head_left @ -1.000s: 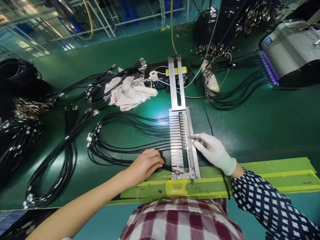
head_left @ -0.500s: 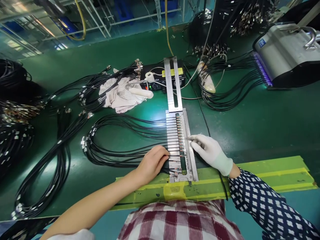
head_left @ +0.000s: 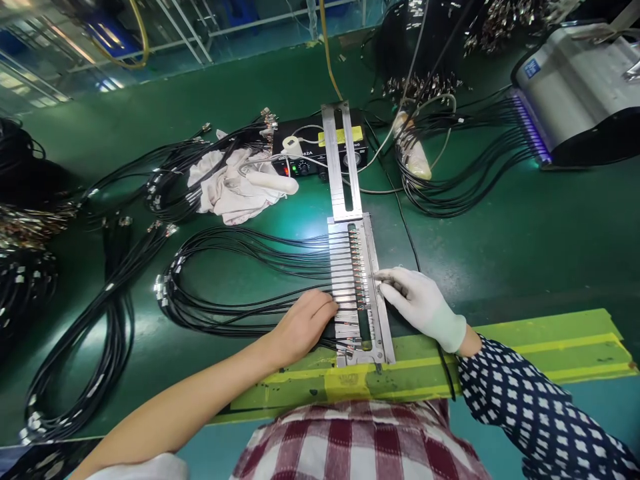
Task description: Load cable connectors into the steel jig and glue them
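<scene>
A slotted metal fixture [head_left: 376, 313] lies lengthwise on the bench, with several black cables [head_left: 280, 250] laid side by side across it. Their small metal connector ends line up along its slot. At the fixture's left edge my bare left hand [head_left: 306, 323] is closed, its fingertips pinching one black cable. My right hand [head_left: 417, 300], in a white glove, rests at the right rail with fingers curled and tips against the metal; the exact contact is partly hidden. A few loose cable ends [head_left: 350, 347] lie at the fixture's near end.
Behind the fixture, a slotted metal plate [head_left: 327, 160] leans over a black control box [head_left: 300, 167]. Left of it are a crumpled white cloth [head_left: 225, 193] and cable bundles [head_left: 113, 313]. A grey machine with a violet-lit edge [head_left: 575, 93] stands right. Yellow-green tape [head_left: 545, 343] covers the bench's front edge.
The camera view has shifted slightly, so the background moves a little left and up. Both hands keep almost the same places at the fixture.
</scene>
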Motion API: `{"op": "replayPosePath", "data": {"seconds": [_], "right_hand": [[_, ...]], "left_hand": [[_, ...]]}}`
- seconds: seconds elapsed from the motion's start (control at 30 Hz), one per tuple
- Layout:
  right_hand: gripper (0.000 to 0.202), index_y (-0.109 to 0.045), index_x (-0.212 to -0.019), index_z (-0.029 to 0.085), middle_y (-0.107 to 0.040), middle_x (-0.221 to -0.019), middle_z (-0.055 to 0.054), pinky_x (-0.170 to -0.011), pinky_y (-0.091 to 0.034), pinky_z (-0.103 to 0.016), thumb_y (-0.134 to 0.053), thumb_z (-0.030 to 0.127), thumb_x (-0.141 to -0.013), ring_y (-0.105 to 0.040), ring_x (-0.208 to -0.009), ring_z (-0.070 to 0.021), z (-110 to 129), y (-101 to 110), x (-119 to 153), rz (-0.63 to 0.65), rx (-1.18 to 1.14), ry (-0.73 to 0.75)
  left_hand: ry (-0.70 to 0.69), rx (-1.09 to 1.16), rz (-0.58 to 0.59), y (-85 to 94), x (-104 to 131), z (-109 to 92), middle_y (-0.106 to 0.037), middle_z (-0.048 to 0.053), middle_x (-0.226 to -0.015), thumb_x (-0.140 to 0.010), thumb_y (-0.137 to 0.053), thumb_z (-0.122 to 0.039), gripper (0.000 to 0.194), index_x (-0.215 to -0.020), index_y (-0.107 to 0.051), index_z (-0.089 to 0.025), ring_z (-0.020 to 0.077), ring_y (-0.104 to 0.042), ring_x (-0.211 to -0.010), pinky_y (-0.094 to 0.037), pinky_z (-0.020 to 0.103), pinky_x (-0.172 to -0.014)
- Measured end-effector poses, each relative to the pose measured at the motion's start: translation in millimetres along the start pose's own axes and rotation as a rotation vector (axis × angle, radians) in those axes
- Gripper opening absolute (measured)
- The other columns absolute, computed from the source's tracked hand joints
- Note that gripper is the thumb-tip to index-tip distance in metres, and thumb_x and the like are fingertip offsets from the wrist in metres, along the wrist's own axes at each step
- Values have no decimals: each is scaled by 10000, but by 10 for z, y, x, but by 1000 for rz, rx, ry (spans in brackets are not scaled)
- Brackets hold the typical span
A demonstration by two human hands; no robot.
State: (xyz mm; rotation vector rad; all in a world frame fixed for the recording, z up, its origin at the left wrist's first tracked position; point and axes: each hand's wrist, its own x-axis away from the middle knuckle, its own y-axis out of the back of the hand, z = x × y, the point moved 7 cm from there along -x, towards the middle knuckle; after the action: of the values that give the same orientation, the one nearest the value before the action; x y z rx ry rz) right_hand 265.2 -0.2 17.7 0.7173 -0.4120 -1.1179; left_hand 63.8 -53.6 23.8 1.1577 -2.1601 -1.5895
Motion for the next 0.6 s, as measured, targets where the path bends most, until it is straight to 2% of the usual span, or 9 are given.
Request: {"op": "replayPosePath", "data": {"seconds": [0.23, 0.4, 0.5, 0.6], "right_hand": [[234, -638, -1130, 242, -714, -946, -36, -774, -512, -344, -482, 336, -984, -665, -863, -207, 10, 7, -12, 9, 1, 0], [247, -644, -1124, 243, -720, -944, -41, -769, -520, -349, -473, 355, -986, -670, -854, -208, 1, 3, -8, 15, 5, -1], [238, -642, -1122, 241, -721, -953, -36, -775, -517, -341, -477, 346, -986, -673, -866, -204, 1, 0, -10, 13, -3, 7], [244, -648, -1123, 243, -721, -949, -31, -763, -516, -334, -482, 356, -986, -674, -860, -202, 2, -5, -17, 16, 2, 8]], "left_hand": [[41, 118, -25, 27, -68, 13, -612, 80, -942, -985, -437, -119, 157, -1060, -566, -167, 171, -527, -868, -489, 305, -784], [-1, 170, -38, 53, -41, -11, -612, 91, -973, -970, -442, -91, 217, -1129, -572, -164, 174, -533, -894, -486, 303, -788], [21, 44, -40, 79, 59, -13, -596, 97, -1021, -960, -429, -65, 309, -1195, -589, -184, 197, -524, -973, -456, 344, -840], [31, -138, -38, 110, 146, -39, -580, 80, -948, -945, -414, -35, 393, -1257, -591, -196, 197, -503, -911, -409, 347, -801]]}}
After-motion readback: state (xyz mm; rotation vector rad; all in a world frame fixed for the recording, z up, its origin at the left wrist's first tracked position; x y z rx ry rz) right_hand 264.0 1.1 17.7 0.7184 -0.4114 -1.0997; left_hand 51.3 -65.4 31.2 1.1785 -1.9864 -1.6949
